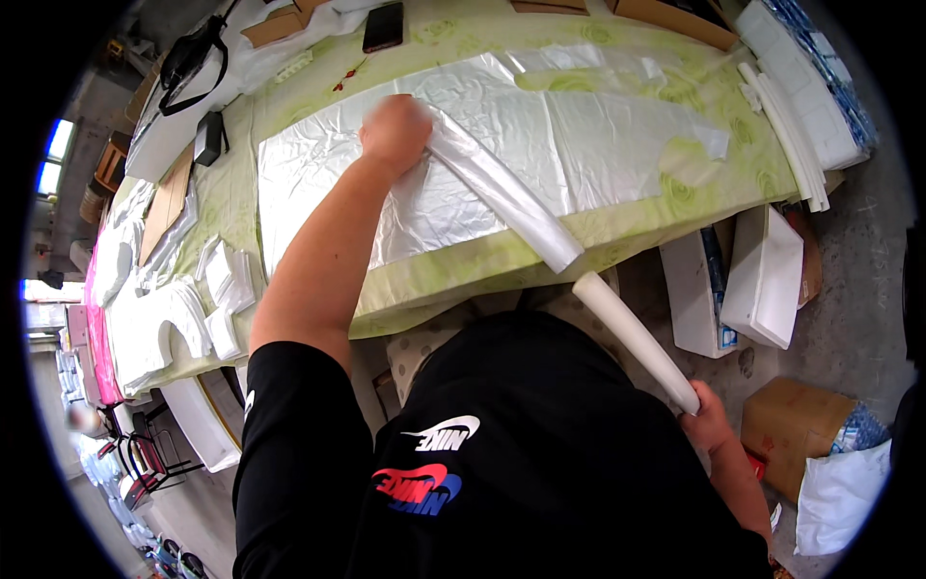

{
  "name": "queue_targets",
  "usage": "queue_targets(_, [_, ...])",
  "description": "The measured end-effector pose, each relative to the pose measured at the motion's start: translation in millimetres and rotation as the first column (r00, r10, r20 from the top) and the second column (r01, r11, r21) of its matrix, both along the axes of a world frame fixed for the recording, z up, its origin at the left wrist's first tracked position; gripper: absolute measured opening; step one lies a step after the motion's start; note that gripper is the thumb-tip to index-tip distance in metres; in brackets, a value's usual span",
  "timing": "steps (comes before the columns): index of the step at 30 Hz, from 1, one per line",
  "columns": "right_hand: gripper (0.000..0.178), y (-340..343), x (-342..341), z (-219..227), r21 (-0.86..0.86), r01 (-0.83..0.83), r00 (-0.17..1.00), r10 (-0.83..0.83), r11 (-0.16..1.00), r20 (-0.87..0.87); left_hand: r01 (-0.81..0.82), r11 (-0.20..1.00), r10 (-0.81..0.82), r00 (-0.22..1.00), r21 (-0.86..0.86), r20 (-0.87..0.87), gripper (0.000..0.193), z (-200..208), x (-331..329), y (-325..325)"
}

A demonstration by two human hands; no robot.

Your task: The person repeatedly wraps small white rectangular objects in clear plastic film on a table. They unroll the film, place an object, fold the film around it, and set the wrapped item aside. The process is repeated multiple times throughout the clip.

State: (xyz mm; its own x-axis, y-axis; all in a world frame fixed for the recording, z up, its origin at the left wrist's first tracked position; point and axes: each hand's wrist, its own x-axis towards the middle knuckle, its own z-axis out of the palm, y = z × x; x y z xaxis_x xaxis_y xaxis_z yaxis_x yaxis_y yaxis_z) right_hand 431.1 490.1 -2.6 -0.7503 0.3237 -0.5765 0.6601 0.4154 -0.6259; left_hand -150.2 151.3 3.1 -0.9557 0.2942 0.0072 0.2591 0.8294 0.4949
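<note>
My left hand (395, 135) is closed at the far end of a long silvery film sleeve (506, 196), though a blur covers part of its fingers. The sleeve lies slantwise over a silvery film sheet (328, 188) and reaches the table's near edge. Lower right, my right hand (709, 417) grips the bottom end of a white foam tube (637, 338). The tube's upper end points at the sleeve's near end, with a small gap between them. Both lie along nearly the same slant.
A green patterned cloth (752, 179) covers the table. White foam rods (786, 135) lie at its right end, and a black phone (383, 27) at the back. White foam pieces (164, 323) sit at left. White boxes (762, 280) and a cardboard carton (796, 429) stand on the floor at right.
</note>
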Motion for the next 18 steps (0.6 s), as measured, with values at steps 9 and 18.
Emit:
queue_targets(9, [0.048,4.8,-62.0,20.9,0.286,-0.078,0.975,0.133,0.955,-0.179,0.718,0.692,-0.696,0.636,-0.075,-0.332,0.089,-5.4,148.5,10.2])
queue_targets(18, [0.048,-24.2,-257.0,52.0,0.646,-0.335,0.688,0.646,0.686,-0.33,0.847,0.53,-0.818,0.493,-0.054,-0.297,0.061,-5.1,176.8,-21.3])
